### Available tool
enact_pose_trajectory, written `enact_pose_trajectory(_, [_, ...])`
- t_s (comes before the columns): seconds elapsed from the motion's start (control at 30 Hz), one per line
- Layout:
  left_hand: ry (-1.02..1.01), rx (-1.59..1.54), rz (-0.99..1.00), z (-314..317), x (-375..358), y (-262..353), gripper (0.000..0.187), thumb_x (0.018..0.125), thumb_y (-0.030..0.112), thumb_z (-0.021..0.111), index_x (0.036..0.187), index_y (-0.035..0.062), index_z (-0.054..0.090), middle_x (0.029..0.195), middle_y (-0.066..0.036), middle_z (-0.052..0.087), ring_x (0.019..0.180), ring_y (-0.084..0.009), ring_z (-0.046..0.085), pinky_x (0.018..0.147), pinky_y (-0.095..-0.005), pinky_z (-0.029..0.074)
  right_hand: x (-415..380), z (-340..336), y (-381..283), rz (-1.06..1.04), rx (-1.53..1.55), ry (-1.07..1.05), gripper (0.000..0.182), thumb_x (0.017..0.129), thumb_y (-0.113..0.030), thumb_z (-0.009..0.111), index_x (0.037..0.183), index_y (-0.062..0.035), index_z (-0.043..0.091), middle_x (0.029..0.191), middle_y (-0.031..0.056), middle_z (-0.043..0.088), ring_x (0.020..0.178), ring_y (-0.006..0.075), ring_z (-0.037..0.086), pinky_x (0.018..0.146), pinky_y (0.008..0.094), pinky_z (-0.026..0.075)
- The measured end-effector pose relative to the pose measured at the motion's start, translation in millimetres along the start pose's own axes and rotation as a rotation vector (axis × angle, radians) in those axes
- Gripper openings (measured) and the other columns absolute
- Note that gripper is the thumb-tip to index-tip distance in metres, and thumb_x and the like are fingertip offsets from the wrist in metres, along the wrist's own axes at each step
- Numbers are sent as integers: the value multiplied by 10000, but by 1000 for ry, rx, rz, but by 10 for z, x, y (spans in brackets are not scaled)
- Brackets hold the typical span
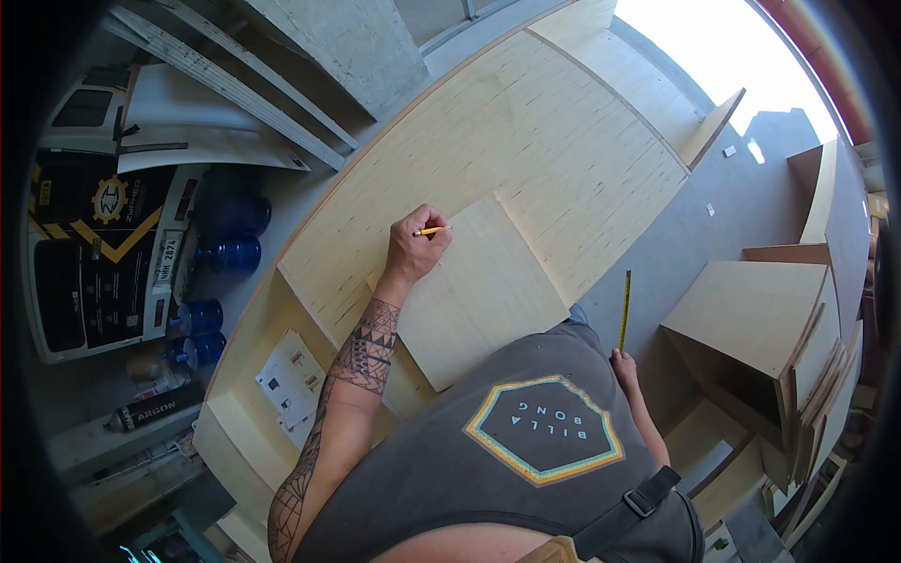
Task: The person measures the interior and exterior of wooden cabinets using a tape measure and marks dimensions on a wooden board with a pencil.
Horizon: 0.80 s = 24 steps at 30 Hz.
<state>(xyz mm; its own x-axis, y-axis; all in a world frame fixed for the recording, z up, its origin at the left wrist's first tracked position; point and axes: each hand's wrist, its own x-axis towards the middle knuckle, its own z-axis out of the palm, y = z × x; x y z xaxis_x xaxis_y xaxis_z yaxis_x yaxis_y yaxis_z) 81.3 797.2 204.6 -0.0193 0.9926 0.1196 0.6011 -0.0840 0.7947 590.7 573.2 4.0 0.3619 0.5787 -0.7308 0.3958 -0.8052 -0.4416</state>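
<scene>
My left hand (pixel 419 246), at the end of a tattooed forearm, is closed around a yellow pencil (pixel 430 231). It rests at the upper left edge of a smaller plywood board (pixel 479 291), the pencil's tip near the board's surface. That board lies on a large plywood panel (pixel 450 141). Off to the right, beside my body, my right hand (pixel 623 362) is closed on a tape measure (pixel 626 310). Its yellow blade sticks out away from me over the grey floor; the case is not visible.
Printed sheets (pixel 291 375) lie in a recess left of my arm. Plywood cabinet boxes (pixel 732 300) and stacked boards (pixel 815 375) stand at right. At left are blue water jugs (pixel 230 251), an ARGON cylinder (pixel 155 410) and a van (pixel 103 244). An upright board (pixel 713 129) stands far right.
</scene>
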Motion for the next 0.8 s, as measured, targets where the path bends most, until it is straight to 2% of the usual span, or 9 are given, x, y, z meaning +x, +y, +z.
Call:
enact_pose_trajectory(0.23, [12,18,-31,5,7,-12,138,887,148,727,890,26,661,737,-77,695,651,-171,671,642,-324,565,147,4,99,-27,-54,11,423,1075,-376,574,954,15,681,800,89,693,721,196,651,693,381,516])
enact_pose_trajectory(0.3, [12,-29,-91,5,15,15,144,887,157,733,905,27,674,753,-78,703,660,-174,674,650,-327,569,136,-7,70,-6,-46,-13,512,1050,-460,572,970,27,709,869,133,753,859,245,722,812,397,546])
enact_pose_trajectory(0.33, [13,-28,-90,0,19,14,144,887,157,733,905,27,674,753,-78,703,660,-174,674,650,-327,569,123,-9,43,-7,-45,-12,512,1050,-460,572,970,27,709,869,133,753,859,245,722,812,397,546])
enact_pose_trajectory(0.4, [-34,21,-77,-11,23,14,155,890,167,740,910,27,677,761,-76,707,672,-174,679,662,-328,574,95,-9,-4,9,-4,-12,403,1078,-360,578,958,12,677,808,72,683,715,184,632,690,377,511])
enact_pose_trajectory(0.53, [12,9,-106,13,27,45,167,892,177,746,909,26,676,765,-78,709,677,-177,680,668,-326,575,51,-15,-79,-9,0,-7,393,1079,-353,581,960,10,675,811,64,678,712,178,623,687,374,507])
enact_pose_trajectory(0.63, [-40,5,-113,-3,27,31,172,892,179,750,908,25,675,772,-82,710,686,-175,680,674,-324,577,89,-6,-42,-12,6,-4,389,1079,-352,582,962,7,674,808,63,676,711,177,622,684,375,505])
enact_pose_trajectory(0.8, [30,-7,-111,11,29,-27,183,892,183,756,919,23,673,791,-73,704,714,-158,677,685,-317,573,167,25,31,-27,53,-20,389,1078,-348,581,942,7,666,788,57,659,684,162,607,647,356,492])
